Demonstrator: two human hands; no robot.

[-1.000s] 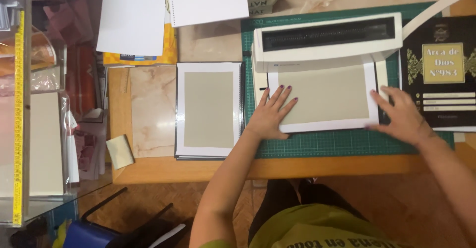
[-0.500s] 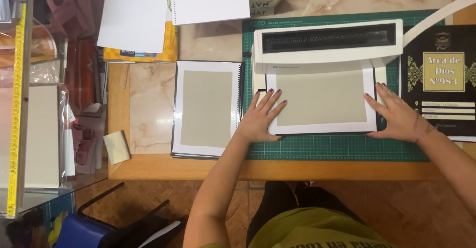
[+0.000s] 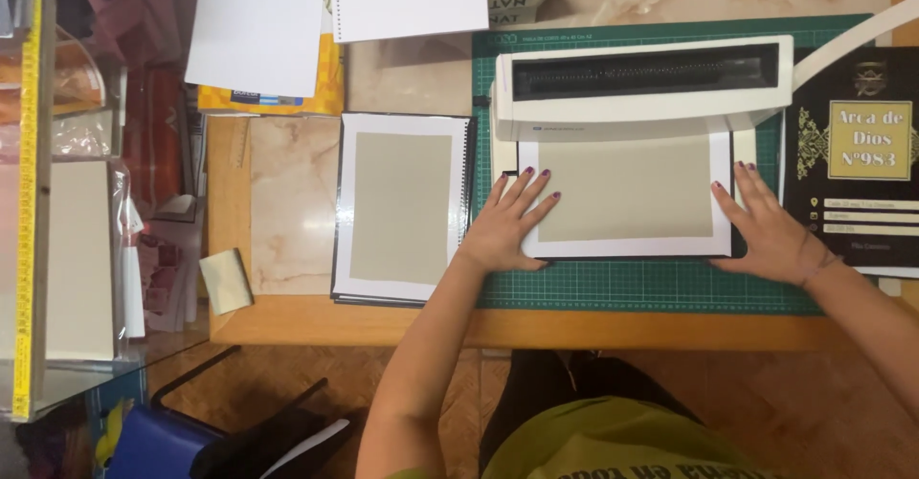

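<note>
We are pressing the grey card sheet flat on the green cutting mat, its far edge seemingly tucked into the white punching machine. Our left hand and right hand are lying open-fingered on its side edges, gripping nothing. Uneven pressure could be skewing the sheet, misaligning it.

Left hand: bare, no sleeve, dark purple polish on nails. Right hand: same polish, thin band at wrist toward 4 o'clock. Forearms bare. Olive-green top at 6 o'clock, dark lettering along hem; dark trousers above.
</note>
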